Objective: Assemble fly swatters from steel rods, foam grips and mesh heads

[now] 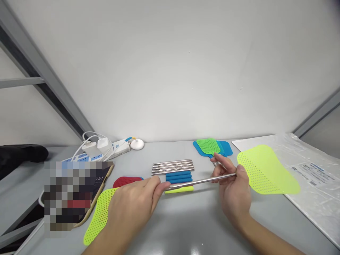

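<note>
A thin metal rod (202, 181) stretches between my two hands, raised over the table. My left hand (138, 194) grips its left end, thumb along the metal. My right hand (233, 187) pinches the other end, some fingers loosely curled. Just beyond the right hand is a yellow-green perforated fly swatter head (268, 173); the fingers hide whether it joins the rod. Another yellow-green swatter head (99, 216) lies partly behind my left hand, near a red one (126, 181). Behind the rod are several blue grip tubes (178, 176) and one yellow-green grip (179, 190).
Several metal rods (172, 166) lie in a row at mid-table. Green (208, 146) and blue (225, 148) swatter heads overlap near the wall. A phone (98, 184), a power strip (119, 148) and a white round device (137, 144) are left. White plastic packaging (316, 177) covers the right side.
</note>
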A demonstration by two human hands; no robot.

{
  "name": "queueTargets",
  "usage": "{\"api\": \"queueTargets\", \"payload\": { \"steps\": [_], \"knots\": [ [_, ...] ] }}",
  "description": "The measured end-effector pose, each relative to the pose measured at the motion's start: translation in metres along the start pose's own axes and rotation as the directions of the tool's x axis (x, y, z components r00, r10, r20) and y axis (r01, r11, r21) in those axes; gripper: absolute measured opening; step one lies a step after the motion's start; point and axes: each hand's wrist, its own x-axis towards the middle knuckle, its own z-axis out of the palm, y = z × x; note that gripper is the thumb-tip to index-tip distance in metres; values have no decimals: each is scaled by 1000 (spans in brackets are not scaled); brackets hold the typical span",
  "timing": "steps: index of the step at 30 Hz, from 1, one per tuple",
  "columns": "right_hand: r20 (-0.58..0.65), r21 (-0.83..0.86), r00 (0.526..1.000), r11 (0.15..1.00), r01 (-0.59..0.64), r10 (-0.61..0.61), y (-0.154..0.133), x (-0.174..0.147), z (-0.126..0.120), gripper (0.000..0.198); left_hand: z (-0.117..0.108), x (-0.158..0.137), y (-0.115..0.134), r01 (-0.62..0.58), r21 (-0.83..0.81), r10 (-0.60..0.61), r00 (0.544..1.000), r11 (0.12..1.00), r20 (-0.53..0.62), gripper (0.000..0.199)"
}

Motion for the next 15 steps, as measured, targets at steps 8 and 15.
{"api": "queueTargets", "payload": {
  "steps": [8, 15],
  "knots": [
    [279, -135, 959, 986, 94, -53, 4, -43, 18, 55, 3, -5, 27, -41, -259, 46, 999, 965, 17, 50],
    [557, -221, 820, 928, 299, -131, 11, -47, 10, 53, 5, -12, 45, 12, -516, 85, 983, 857, 164, 48]
  ]
}}
